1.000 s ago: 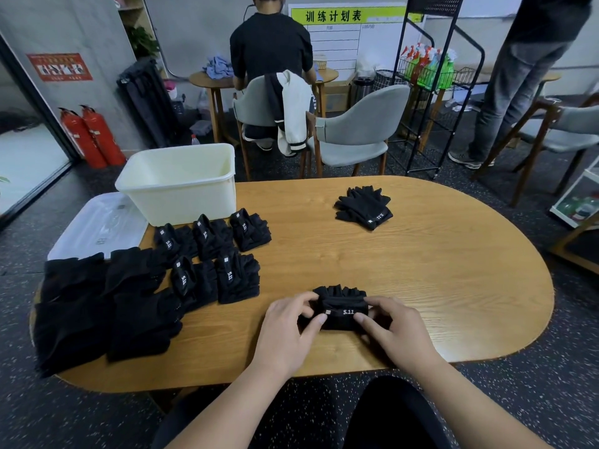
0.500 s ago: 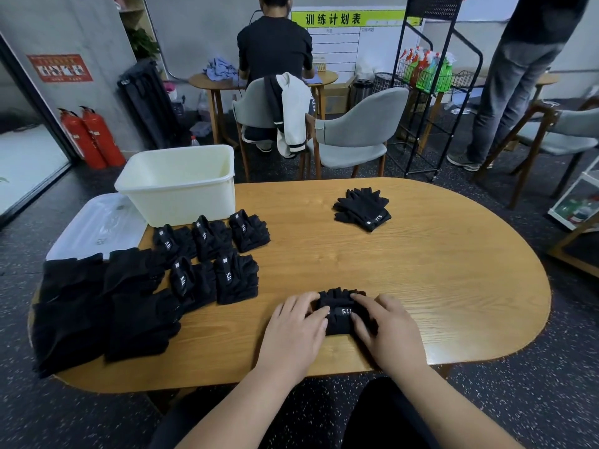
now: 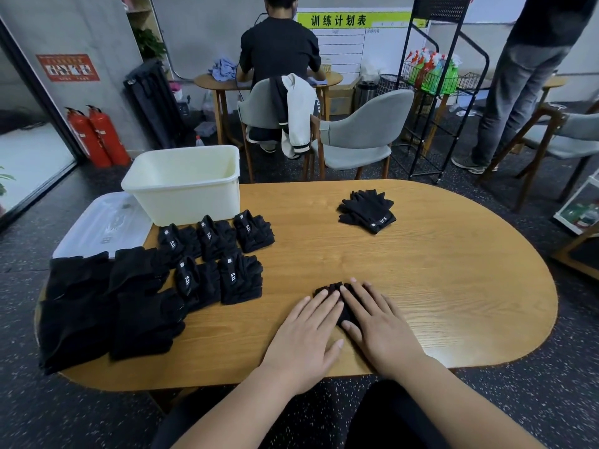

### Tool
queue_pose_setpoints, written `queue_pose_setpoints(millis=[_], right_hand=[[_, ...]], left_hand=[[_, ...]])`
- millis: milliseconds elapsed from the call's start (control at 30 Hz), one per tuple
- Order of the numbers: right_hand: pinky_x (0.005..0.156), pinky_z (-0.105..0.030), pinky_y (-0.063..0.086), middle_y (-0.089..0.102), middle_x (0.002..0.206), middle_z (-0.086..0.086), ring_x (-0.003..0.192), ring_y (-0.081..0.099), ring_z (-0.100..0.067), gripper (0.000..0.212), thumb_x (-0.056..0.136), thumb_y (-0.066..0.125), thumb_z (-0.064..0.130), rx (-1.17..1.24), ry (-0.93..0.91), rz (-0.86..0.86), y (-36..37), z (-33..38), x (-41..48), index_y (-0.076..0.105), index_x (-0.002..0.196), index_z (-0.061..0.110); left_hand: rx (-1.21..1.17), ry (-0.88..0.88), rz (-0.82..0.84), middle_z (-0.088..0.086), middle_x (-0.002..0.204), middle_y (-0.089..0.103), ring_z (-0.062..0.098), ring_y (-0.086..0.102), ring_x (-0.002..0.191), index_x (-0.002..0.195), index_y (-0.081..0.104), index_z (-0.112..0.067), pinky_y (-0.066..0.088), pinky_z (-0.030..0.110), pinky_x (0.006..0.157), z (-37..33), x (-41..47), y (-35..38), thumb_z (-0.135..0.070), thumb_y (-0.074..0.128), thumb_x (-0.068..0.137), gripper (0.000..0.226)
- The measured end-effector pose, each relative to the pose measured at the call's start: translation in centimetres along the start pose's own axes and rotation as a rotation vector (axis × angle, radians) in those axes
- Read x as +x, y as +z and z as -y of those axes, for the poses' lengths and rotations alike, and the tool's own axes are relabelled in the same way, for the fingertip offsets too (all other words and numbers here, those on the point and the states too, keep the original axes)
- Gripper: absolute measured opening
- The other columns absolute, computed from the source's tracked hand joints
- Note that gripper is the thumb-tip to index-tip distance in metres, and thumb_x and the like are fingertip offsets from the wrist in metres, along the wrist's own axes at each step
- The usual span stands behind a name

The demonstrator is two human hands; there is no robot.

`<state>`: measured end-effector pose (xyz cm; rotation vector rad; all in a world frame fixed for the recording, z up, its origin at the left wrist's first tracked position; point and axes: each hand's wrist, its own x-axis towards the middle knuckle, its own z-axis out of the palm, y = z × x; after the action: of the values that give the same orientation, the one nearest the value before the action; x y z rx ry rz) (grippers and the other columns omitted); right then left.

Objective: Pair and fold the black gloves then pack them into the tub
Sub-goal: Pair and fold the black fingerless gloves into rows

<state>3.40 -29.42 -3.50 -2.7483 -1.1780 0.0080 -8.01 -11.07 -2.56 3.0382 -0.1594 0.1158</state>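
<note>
The folded pair [image 3: 328,288], pinched at its sides 1 second earlier, was now pressed flat on the table [image 3: 421,286] near its front edge under the left hand [image 3: 304,332] and right hand [image 3: 379,322], fingers [image 3: 324,304] straight and close together. The fold was judged finished, with packing still to be done. 5 folded pairs [image 3: 227,254] were laid between the hands and the tub [image 3: 188,202]. 1 unfolded pair [image 3: 368,210] was left well apart.

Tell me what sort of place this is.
Probably an office or training workroom, not a home: a planning chart hangs on the back wall, two red fire extinguishers stand at the left wall, and a black wire rack holds spray bottles behind a grey chair.
</note>
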Motion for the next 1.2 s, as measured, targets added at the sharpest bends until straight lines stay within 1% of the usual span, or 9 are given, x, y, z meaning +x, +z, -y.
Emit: queue_pose_setpoints(millis=[367,500,600,700,833,933,1033,1133,1200], right_hand=[[0.132,-0.043,0.001,-0.021,0.171,0.018,0.159,-0.022,-0.017,0.076,0.095,-0.004,0.073,0.058,0.043,0.105,-0.8,0.6,0.6,-0.015,0.164,0.044],[0.13,-0.031,0.003,0.015,0.17,0.024,0.161,0.006,-0.009,0.064,0.103,0.004,0.063,0.162,0.047,-0.046,-0.6,1.2,-1.0,0.023,0.163,0.048],[0.122,-0.035,0.034,0.06,0.147,0.016,0.145,0.045,-0.013,0.051,0.109,0.029,0.056,0.171,0.039,-0.247,0.3,2.2,-1.9,0.061,0.145,0.038],[0.1,-0.04,0.053,0.074,0.12,0.011,0.121,0.062,-0.017,0.042,0.104,0.046,0.049,0.152,0.022,-0.329,0.8,4.1,-1.9,0.077,0.125,0.029],[0.087,-0.034,0.053,0.068,0.105,0.017,0.101,0.059,-0.011,0.045,0.1,0.045,0.06,0.154,0.018,-0.289,-0.3,6.9,-1.6,0.079,0.115,0.034],[0.09,-0.031,0.053,0.063,0.12,0.019,0.108,0.052,-0.01,0.038,0.098,0.053,0.06,0.173,-0.023,-0.277,-0.6,8.3,-1.2,0.078,0.11,0.035],[0.103,-0.029,0.048,0.054,0.144,0.021,0.124,0.051,-0.01,0.031,0.099,0.062,0.053,0.269,-0.081,-0.181,0.0,9.7,-0.5,0.067,0.124,0.036],[0.099,-0.031,0.05,0.06,0.133,0.021,0.118,0.053,-0.011,0.045,0.103,0.059,0.045,0.408,-0.102,-0.114,0.7,11.5,0.0,0.05,0.146,0.044],[0.097,-0.033,0.051,0.063,0.128,0.021,0.114,0.053,-0.01,0.04,0.101,0.061,0.042,0.374,-0.142,-0.178,1.2,12.6,0.3,0.062,0.141,0.042]], left_hand=[[-0.027,-0.01,0.143,-0.007,0.172,-0.031,0.007,-0.037,0.153,0.168,-0.013,-0.019,-0.012,0.04,0.13,0.1,0.0,-0.8,-0.065,0.013,0.109,0.079],[-0.056,-0.048,0.095,-0.012,0.176,-0.011,0.008,-0.017,0.16,0.17,0.006,-0.025,-0.005,0.039,0.132,0.5,-1.5,-1.4,-0.056,0.017,0.112,0.067],[-0.007,-0.054,0.032,-0.011,0.174,0.017,0.018,0.013,0.156,0.167,0.029,-0.023,0.013,0.04,0.131,1.2,-2.9,-1.7,-0.046,0.025,0.111,0.06],[0.052,-0.061,0.004,-0.005,0.171,0.028,0.023,0.024,0.151,0.162,0.04,-0.018,0.022,0.043,0.127,1.4,-4.3,-1.8,-0.04,0.029,0.108,0.059],[0.087,-0.105,-0.02,0.003,0.166,0.03,0.024,0.027,0.151,0.159,0.042,-0.017,0.025,0.042,0.127,2.3,-6.6,-2.2,-0.04,0.025,0.105,0.061],[0.093,-0.121,-0.04,-0.002,0.161,0.038,0.022,0.028,0.151,0.16,0.042,-0.02,0.022,0.041,0.129,3.7,-8.5,-2.8,-0.041,0.025,0.106,0.061],[0.116,-0.144,-0.052,-0.007,0.158,0.043,0.021,0.031,0.149,0.159,0.045,-0.022,0.023,0.041,0.128,4.9,-10.1,-3.4,-0.043,0.027,0.107,0.059],[0.062,-0.19,-0.045,-0.011,0.161,0.041,0.016,0.029,0.15,0.159,0.046,-0.025,0.021,0.037,0.127,6.0,-11.5,-3.9,-0.045,0.027,0.108,0.058],[0.024,-0.217,-0.066,-0.014,0.159,0.042,0.012,0.031,0.149,0.156,0.051,-0.026,0.022,0.034,0.126,6.7,-12.4,-4.2,-0.047,0.027,0.108,0.057]])
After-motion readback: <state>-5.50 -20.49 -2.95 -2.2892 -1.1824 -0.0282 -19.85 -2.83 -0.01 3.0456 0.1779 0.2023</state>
